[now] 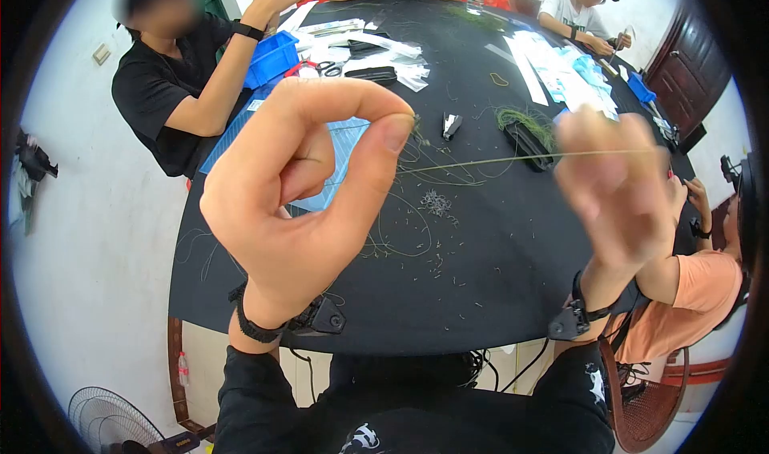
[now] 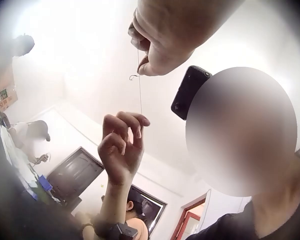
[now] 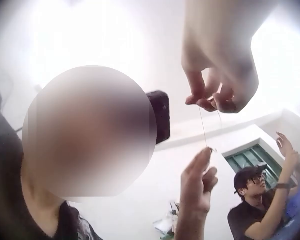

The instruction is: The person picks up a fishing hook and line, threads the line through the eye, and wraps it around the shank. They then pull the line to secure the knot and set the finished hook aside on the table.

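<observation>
My left hand [image 1: 296, 181] is raised over the table, thumb and index fingertip pinching a thin greenish fishing line [image 1: 497, 162]. A tiny hook [image 2: 133, 77] shows right at those fingertips in the left wrist view. The line stretches across to my right hand [image 1: 617, 185], blurred in the head view. In the right wrist view the right hand [image 3: 222, 85] has its fingers curled on the line, with a short loose end hanging below. Beneath the hands, a pile of small metal hooks [image 1: 436, 204] lies on the black tabletop [image 1: 513, 294].
A coil of green line [image 1: 525, 125] lies over a black case [image 1: 529, 149]. Nail clippers [image 1: 451, 126], scissors [image 1: 327, 68], a blue bin [image 1: 272, 57] and white packaging [image 1: 561, 73] lie farther back. Other people sit around the table. Loose line loops and clippings are scattered nearby.
</observation>
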The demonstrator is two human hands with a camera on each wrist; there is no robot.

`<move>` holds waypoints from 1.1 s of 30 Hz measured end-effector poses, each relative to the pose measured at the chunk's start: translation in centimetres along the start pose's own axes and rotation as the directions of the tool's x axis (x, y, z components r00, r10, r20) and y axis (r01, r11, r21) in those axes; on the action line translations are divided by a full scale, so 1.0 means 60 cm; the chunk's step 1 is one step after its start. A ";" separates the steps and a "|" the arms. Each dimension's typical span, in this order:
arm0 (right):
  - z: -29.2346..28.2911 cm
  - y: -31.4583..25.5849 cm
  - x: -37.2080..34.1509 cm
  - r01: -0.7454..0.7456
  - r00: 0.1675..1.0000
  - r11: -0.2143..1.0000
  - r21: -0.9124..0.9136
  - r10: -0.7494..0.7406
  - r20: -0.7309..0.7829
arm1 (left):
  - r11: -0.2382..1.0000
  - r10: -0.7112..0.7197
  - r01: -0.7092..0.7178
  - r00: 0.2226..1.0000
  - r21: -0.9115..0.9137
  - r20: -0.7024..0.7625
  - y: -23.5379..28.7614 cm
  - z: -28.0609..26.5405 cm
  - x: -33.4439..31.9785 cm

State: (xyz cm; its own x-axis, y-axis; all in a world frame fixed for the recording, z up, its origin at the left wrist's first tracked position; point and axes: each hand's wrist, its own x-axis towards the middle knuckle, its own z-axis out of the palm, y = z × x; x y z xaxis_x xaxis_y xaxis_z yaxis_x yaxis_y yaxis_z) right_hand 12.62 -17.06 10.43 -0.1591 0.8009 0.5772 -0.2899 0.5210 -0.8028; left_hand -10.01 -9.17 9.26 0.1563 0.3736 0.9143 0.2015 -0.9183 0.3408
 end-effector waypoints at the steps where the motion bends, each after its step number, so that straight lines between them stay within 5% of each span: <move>1: -0.001 -0.011 0.000 0.061 0.997 0.994 0.091 -0.057 -0.043 | 1.000 0.004 -0.004 1.000 -0.001 0.005 0.000 -0.001 0.000; 6: -0.011 -0.047 0.001 0.203 0.979 0.782 0.589 -0.177 -0.102 | 1.000 0.006 -0.006 0.999 -0.016 0.038 0.008 0.003 -0.004; 9: -0.028 -0.051 -0.003 0.181 0.979 0.804 0.566 -0.201 -0.028 | 1.000 -0.014 0.014 0.999 -0.010 0.037 0.008 0.008 -0.005; 11: -0.029 -0.046 -0.014 0.172 0.985 0.922 0.347 -0.167 -0.044 | 0.999 -0.020 0.022 0.997 -0.030 0.071 0.013 0.010 -0.005; 12: -0.013 -0.033 -0.016 0.212 0.974 0.974 0.083 -0.203 -0.100 | 0.999 -0.022 0.025 0.996 -0.040 0.088 0.015 0.012 -0.005; 14: 0.021 -0.008 -0.012 0.192 0.953 0.924 -0.330 -0.256 -0.162 | 0.982 0.170 -0.158 0.979 -0.108 0.110 -0.002 0.019 0.001; 16: 0.055 0.007 -0.006 0.082 0.951 0.897 -0.435 -0.201 -0.236 | 0.976 0.171 -0.146 0.973 -0.160 0.156 0.005 0.019 -0.002; 19: 0.074 0.015 -0.006 -0.031 0.951 0.919 -0.393 -0.094 -0.296 | 0.961 0.144 -0.085 0.966 -0.264 0.216 0.013 0.024 -0.005; 24: 0.073 0.017 -0.012 -0.010 0.970 0.909 -0.416 -0.092 -0.225 | 0.906 0.201 -0.061 0.933 -0.418 0.298 0.011 0.031 -0.001; 29: 0.064 0.022 -0.011 0.065 0.978 0.850 -0.523 -0.157 -0.134 | 0.894 0.233 -0.090 0.930 -0.438 0.285 0.014 0.038 -0.006; 33: 0.069 0.016 -0.013 -0.021 0.983 0.855 -0.518 -0.078 -0.168 | 0.900 0.253 -0.130 0.934 -0.417 0.254 0.013 0.041 -0.008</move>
State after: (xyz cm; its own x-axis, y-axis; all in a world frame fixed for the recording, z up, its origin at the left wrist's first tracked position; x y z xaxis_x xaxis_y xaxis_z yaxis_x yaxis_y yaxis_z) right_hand 8.57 -18.41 9.86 0.0250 0.7961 0.6047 0.2441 0.5817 -0.7759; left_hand -7.54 -9.75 8.52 0.4423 0.1498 0.8843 -0.2419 -0.9295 0.2785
